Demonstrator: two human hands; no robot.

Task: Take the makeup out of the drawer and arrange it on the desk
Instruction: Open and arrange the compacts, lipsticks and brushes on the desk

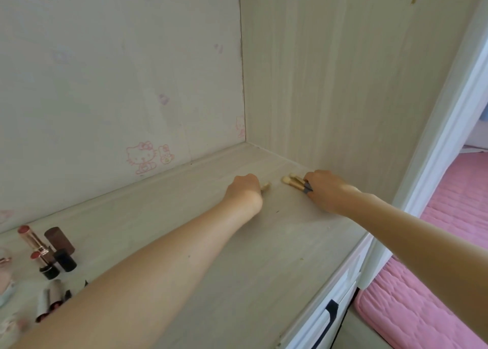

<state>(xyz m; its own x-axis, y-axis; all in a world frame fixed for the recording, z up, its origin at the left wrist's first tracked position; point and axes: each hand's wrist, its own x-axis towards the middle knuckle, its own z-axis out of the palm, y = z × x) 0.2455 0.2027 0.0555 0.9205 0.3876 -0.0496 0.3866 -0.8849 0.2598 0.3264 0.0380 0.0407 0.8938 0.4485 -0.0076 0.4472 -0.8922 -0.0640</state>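
The right hand (323, 191) is curled round a small bundle of makeup brushes (297, 182): pale, cream-coloured tips, gold ferrules and a dark grey stretch of handle just where the fingers close. The brush tips stick out past the knuckles toward the other hand and lie low over the desk (277, 243), close to the corner where the side panel (343, 84) meets the back wall. How many brushes are in the bundle is hard to make out; at least two tips show.

Just across a short gap from those tips, the left hand (244, 188) is closed in a fist on a single brush tip (266, 186), also pale, of which only the end peeks out beside the fingers. The rest of it is hidden inside the hand.

Well back from both grips, along the left forearm toward the frame's lower left, stand two open lipsticks (34, 245) with red bullets, and two dark caps (62, 251) beside them. More tubes (52, 299) lie below, partly covered by the arm and blurred. Cartoon cat stickers (146, 157) mark the back wall. A white drawer front (335, 314) with a black handle shows below the desk edge, and a pink quilted bed (422, 295) lies beyond.
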